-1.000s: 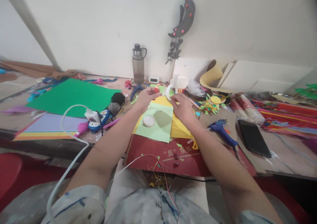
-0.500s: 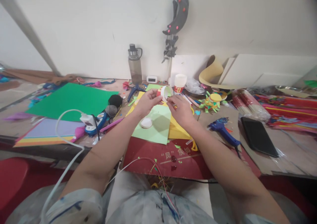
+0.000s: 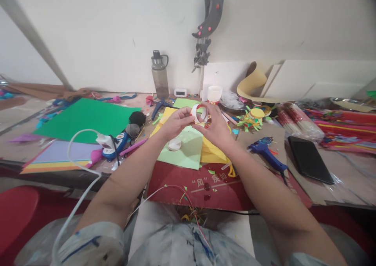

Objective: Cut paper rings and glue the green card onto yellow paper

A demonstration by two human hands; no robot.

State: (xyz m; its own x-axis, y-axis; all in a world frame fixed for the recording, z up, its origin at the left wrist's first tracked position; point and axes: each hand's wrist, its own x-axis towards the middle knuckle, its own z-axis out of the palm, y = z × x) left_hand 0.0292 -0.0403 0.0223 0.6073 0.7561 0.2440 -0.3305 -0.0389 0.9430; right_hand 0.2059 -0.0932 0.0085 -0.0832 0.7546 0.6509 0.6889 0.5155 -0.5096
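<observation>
Nearest, a white cable (image 3: 76, 207) runs up past the L forearm, & a thin red-and-white cord (image 3: 170, 185) loops over the lap & the near edge of a red board (image 3: 176, 183) w/ Chinese characters on the worktop (image 3: 346, 176).

On the board: yellow sheets (image 3: 210, 152) partly under a pale green sheet (image 3: 188, 156), w/ a small white disc (image 3: 174, 144) lying on the latter. Above & beyond the disc, the paper ring (image 3: 194, 112), white w/ some red, is held up btwn both hands. L hand (image 3: 179, 122) pinches its L side, thumb & fingers closed on it; R hand (image 3: 216, 125) has fingers & thumb curled round its R side, gripping it too.

R of the board's sheets: blue glue gun (image 3: 268, 155), then black phone (image 3: 310, 160); beyond, a yellow-and-green paper piece (image 3: 253, 117) & plastic-wrapped bundles (image 3: 299, 121). Far L: purple sheet (image 3: 63, 152) atop other coloured ones, white plug (image 3: 105, 141) on a blue unit (image 3: 117, 145), big green sheet (image 3: 88, 119).

At the back: 2nd blue tool (image 3: 160, 108), paper cup (image 3: 214, 93), small white digital display (image 3: 180, 93), upright grey bottle (image 3: 160, 78) near the wall; black crescent ornament (image 3: 212, 17) w/ red dots hangs above.
</observation>
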